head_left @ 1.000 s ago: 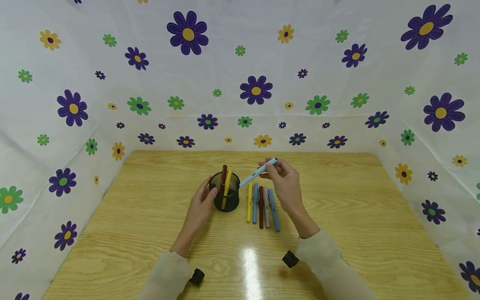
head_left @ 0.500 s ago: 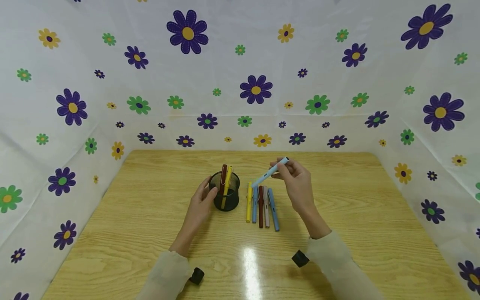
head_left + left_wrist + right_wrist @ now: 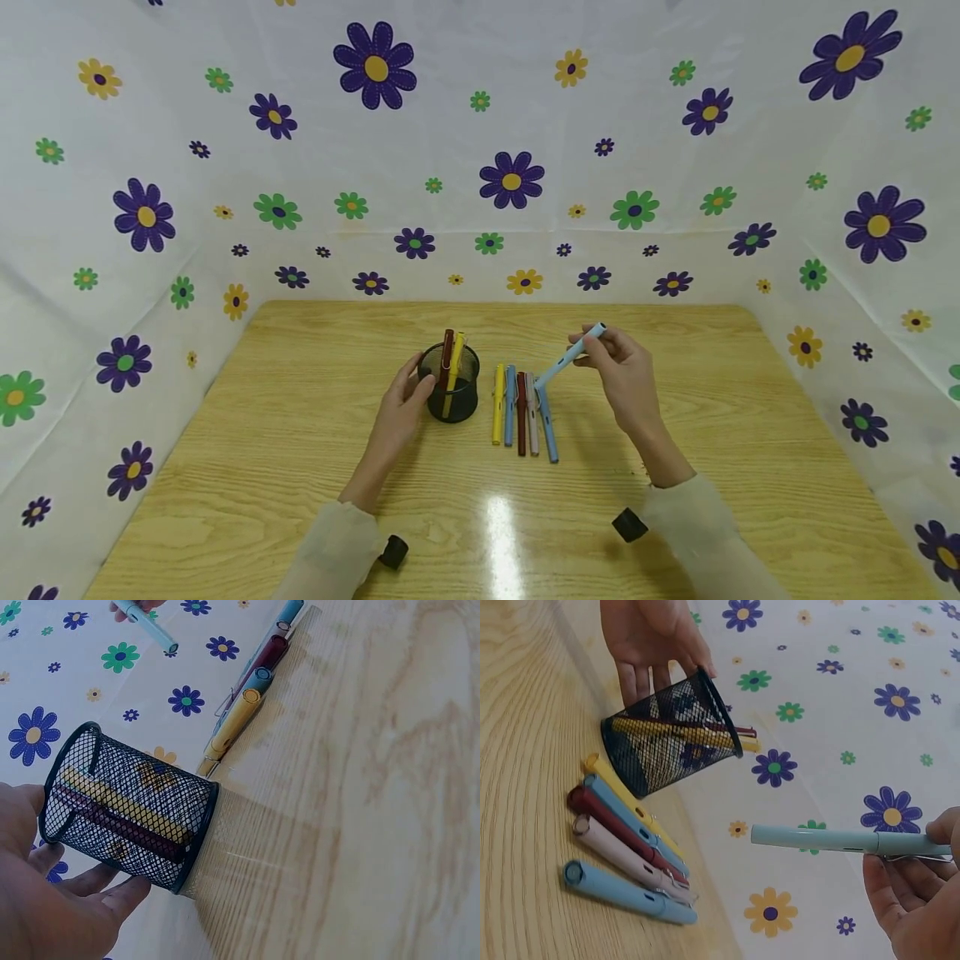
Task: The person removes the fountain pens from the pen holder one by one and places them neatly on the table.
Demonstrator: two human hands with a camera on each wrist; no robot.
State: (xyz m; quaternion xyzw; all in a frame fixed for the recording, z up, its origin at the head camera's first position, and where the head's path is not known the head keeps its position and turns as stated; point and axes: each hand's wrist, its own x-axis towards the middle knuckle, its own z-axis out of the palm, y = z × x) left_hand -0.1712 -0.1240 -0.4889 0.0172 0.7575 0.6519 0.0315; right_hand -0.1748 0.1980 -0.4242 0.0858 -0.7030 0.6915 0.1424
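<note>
A black mesh pen holder (image 3: 463, 407) stands left of the table's middle, with a dark red pen (image 3: 447, 354) and a yellow pen (image 3: 458, 358) inside. My left hand (image 3: 397, 410) holds it from the left, thumb by the rim and fingers around its far side. My right hand (image 3: 628, 379) pinches a light blue pen (image 3: 817, 838) near its cap end, tilted, its other end pointing down left above the row. In that row lie a yellow pen (image 3: 498, 408), a blue pen (image 3: 509, 412), a dark red pen (image 3: 522, 421), a pale pink pen (image 3: 622, 851) and another blue pen (image 3: 630, 895).
The wooden table (image 3: 300, 467) ends at a white flowered cloth (image 3: 600, 183), hung at the back and both sides. On each sleeve cuff sits a small black block, one at left (image 3: 393, 552) and one at right (image 3: 630, 525).
My right hand has moved right with the light blue pen, from beside the pen holder to over the right end of the row. The left hand and pen holder have stayed put.
</note>
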